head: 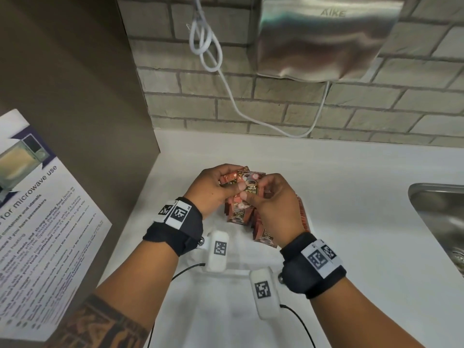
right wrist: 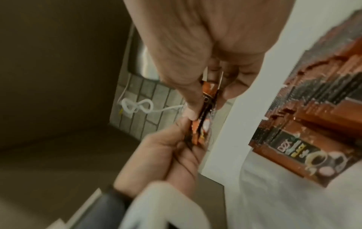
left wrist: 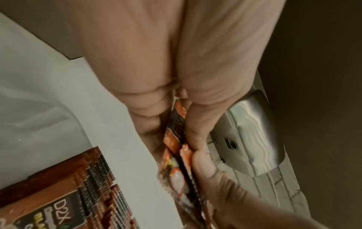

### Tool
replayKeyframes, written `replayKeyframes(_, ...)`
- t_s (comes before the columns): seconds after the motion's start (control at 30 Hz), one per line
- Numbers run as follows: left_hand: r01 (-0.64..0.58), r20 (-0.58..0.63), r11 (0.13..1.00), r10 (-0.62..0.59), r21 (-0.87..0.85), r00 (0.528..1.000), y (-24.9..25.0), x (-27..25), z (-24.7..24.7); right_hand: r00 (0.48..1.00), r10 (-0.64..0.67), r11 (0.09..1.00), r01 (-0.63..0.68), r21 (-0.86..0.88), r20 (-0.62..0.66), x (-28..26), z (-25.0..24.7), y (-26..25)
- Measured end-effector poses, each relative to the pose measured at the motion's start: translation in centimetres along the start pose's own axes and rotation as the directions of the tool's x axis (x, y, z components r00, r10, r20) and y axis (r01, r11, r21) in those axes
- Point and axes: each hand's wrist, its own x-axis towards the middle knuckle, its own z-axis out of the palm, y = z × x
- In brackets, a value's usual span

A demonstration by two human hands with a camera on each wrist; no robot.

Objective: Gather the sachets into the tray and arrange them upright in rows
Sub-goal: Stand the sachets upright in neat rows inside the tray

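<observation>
Both hands, the left hand (head: 213,188) and the right hand (head: 272,199), pinch a small stack of sachets (head: 248,184) at frame centre, which could probably slip and topple the upright row (head: 241,214) below.

A steel hand dryer (head: 329,36) marked AIKE hangs on the grey brick wall (head: 251,96). A white cable (head: 232,91), looped near its top, droops to the white counter (head: 351,187). A steel sink (head: 442,209) sits at right. A microwave notice (head: 37,222) is fixed to the brown panel (head: 75,96) at left.
</observation>
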Motion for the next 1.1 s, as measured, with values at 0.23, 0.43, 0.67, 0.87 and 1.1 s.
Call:
replayKeyframes(0.23, -0.016, -0.021, 0.998, 0.017, 0.056, 1.0, -0.8, -0.2, -0.8, 0.958, 0.267, 0.841, -0.283, 0.46, 0.102, 1.5, -0.2, 0.2)
replayKeyframes(0.43, -0.021, -0.013, 0.993, 0.022, 0.118, 1.0, -0.6, -0.3, -1.6, 0.994, 0.107, 0.914, -0.097, 0.395, -0.004, 2.0, -0.4, -0.6)
replayKeyframes(0.67, -0.031, 0.006, 0.984, 0.031, 0.177, 1.0, -0.1, 0.1, -2.2, 0.983, -0.071, 0.995, 0.081, -0.053, 0.168, 3.6, -1.2, -1.4)
replayKeyframes(0.87, 0.018, -0.081, 1.0, -0.018, -0.005, 0.997, -0.5, 0.5, -0.5, 0.999, 0.043, 0.995, -0.044, 0.088, 0.018, 3.9, -0.3, -1.4)
replayKeyframes(1.1, 0.027, -0.031, 0.997, -0.03, -0.073, 0.999, -0.6, 0.4, -0.2, 0.975, 0.204, 0.77, -0.215, 0.601, 0.086, 3.4, -0.5, -1.8)
